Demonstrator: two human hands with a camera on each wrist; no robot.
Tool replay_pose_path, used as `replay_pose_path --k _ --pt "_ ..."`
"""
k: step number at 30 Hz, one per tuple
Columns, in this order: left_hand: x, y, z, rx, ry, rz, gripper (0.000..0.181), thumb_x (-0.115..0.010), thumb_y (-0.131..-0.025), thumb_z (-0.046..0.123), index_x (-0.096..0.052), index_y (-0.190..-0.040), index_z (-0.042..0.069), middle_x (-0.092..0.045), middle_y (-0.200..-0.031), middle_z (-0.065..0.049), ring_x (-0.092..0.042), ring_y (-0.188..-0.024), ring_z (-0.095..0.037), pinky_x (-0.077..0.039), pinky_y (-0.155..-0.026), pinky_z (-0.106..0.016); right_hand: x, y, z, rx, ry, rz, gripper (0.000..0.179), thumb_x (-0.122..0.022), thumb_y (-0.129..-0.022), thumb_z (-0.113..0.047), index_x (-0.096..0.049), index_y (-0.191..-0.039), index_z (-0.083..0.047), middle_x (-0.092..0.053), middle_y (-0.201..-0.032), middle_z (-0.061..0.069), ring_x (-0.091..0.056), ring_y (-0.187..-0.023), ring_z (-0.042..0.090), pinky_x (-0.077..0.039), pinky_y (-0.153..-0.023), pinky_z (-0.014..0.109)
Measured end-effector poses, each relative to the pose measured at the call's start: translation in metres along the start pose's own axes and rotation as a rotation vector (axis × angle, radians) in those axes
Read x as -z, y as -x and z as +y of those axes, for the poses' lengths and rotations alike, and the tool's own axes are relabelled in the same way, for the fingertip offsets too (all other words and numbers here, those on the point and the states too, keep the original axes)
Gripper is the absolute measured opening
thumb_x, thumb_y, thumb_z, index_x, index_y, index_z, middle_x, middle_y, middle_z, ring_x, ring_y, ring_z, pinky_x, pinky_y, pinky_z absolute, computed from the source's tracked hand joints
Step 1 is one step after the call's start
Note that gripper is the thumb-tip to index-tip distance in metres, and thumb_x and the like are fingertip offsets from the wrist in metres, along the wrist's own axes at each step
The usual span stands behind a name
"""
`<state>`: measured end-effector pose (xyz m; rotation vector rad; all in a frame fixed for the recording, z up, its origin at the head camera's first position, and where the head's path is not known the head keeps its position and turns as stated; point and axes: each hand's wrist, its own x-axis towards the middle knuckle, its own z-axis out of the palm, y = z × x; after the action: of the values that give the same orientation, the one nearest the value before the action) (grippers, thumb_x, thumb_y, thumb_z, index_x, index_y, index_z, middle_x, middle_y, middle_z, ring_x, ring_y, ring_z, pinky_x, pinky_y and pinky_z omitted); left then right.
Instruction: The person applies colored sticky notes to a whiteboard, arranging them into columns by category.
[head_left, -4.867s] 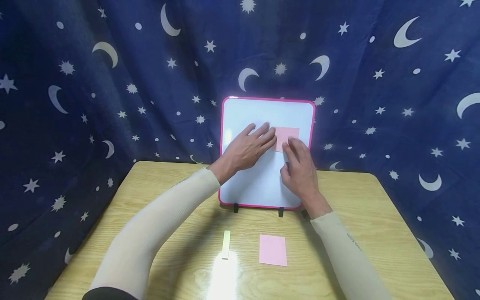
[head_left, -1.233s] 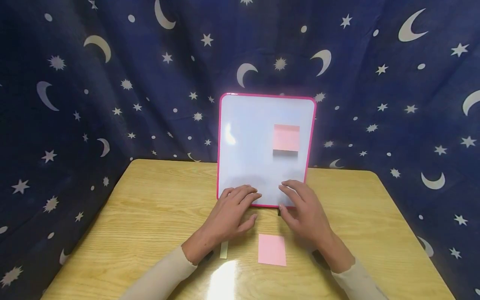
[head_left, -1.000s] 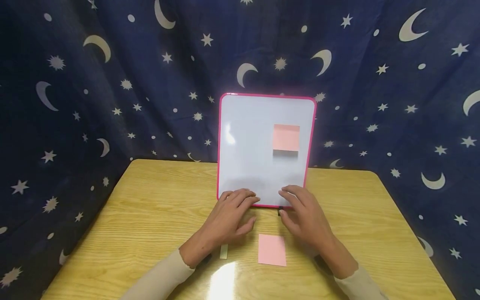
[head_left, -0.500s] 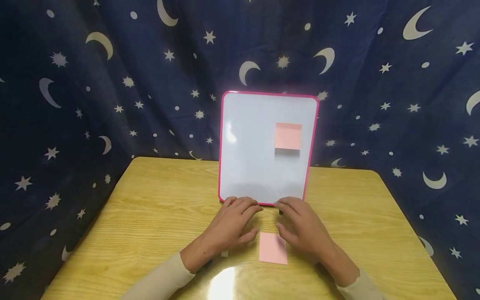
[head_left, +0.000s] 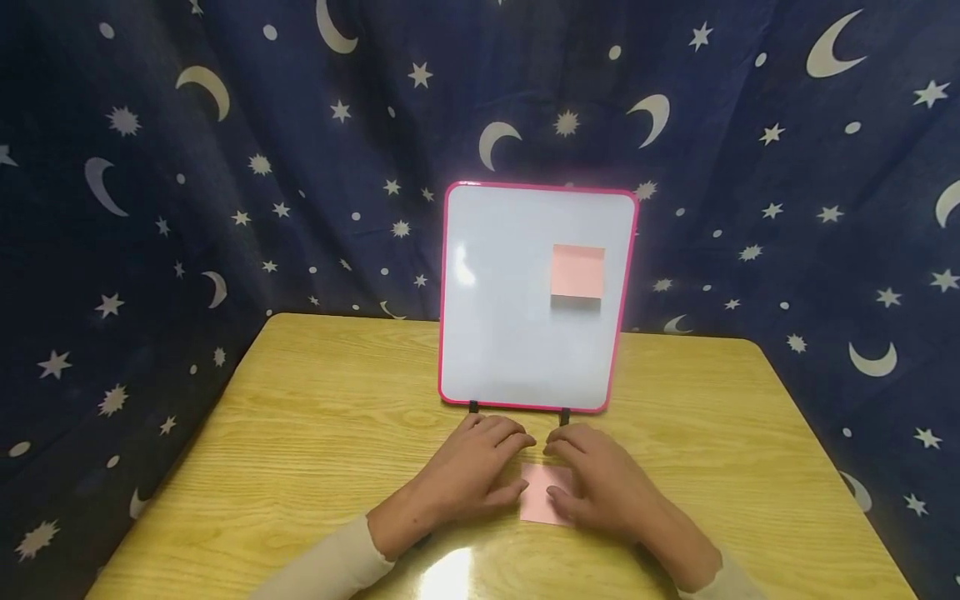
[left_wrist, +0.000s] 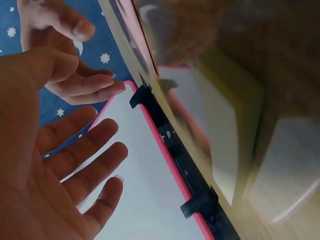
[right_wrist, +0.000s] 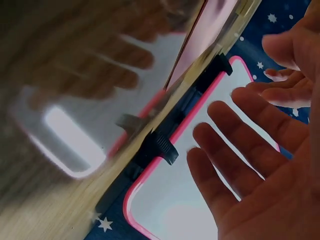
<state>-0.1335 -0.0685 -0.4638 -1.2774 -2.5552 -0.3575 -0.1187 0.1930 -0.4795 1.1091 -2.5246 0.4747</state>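
Observation:
Both hands hover low over the table with relaxed fingers, and neither holds anything. My left hand (head_left: 476, 468) is just left of a pink sticky note (head_left: 542, 504) on the table; my right hand (head_left: 609, 485) partly covers that note's right side. Behind them a whiteboard (head_left: 510, 342) with a pink rim stands upright, another pink sticky note (head_left: 577, 271) stuck on its upper right, its lower edge lifted off the surface. A yellow sticky pad (left_wrist: 232, 115) shows in the left wrist view, below the left palm; in the head view the left hand hides it.
Black clip feet (head_left: 565, 416) hold the whiteboard's lower edge on the glossy wooden table (head_left: 330, 383). A dark blue curtain (head_left: 337, 167) with moons and stars hangs behind and at both sides. Light glares on the table's front (head_left: 446, 575).
Earlier both hands were at the pink note on the whiteboard. They have since come down and back toward the person, and the left now covers the yellow pad. The note stays on the board.

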Motion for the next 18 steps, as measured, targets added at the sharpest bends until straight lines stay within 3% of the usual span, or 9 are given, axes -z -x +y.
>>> replay_pose_path --k 9,18 --pt "-0.008 0.005 0.007 -0.033 -0.022 -0.043 0.047 -0.071 -0.095 0.05 -0.066 -0.131 0.02 -0.064 -0.13 0.006 -0.056 -0.129 -0.013 -0.044 -0.107 -0.038 -0.004 0.007 -0.007 -0.038 0.008 -0.085 0.046 -0.087 -0.077 -0.04 -0.07 -0.113 -0.016 -0.065 -0.118 -0.004 -0.062 -0.11 0.014 -0.054 -0.097 0.038" --pt "-0.012 0.007 0.014 -0.031 -0.05 -0.128 0.05 -0.068 -0.096 0.053 -0.068 -0.132 0.019 -0.066 -0.13 0.004 -0.06 -0.125 -0.015 -0.046 -0.104 -0.037 -0.007 0.011 -0.01 -0.049 0.023 -0.092 0.049 -0.088 -0.076 -0.041 -0.073 -0.114 -0.015 -0.064 -0.117 -0.005 -0.061 -0.106 0.013 -0.055 -0.093 0.037"
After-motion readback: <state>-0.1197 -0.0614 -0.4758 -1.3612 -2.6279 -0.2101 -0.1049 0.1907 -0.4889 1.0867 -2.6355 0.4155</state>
